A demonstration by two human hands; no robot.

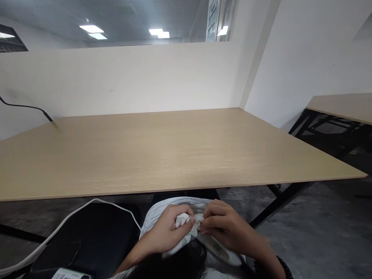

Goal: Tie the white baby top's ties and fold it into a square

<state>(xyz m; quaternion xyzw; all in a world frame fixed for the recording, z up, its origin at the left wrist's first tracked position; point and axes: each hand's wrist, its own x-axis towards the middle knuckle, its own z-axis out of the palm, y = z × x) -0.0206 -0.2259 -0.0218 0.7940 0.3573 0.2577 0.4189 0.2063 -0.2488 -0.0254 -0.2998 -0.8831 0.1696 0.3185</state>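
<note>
Fingers: both sets curled tight, pinching a bunched white floral cloth (184,231) between them.
Left hand: (164,232) wraps the cloth's left side.
Right hand: (223,228) pinches its upper right folds.
Cloth position: held at lap height, over a pale grey garment (157,217), below the desk (174,155).
Edges: desk's near edge runs just ahead of the hands; black padded case (87,236) just left.
Room: concrete floor (305,221) spreads out to the right.

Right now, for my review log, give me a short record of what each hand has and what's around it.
Left hand: grips white floral cloth, crumpled
Right hand: fingers pinch the same cloth
Under the hands: pale grey fabric
Beside: black padded cushion with white piping
Ahead: light wood-grain table
</note>
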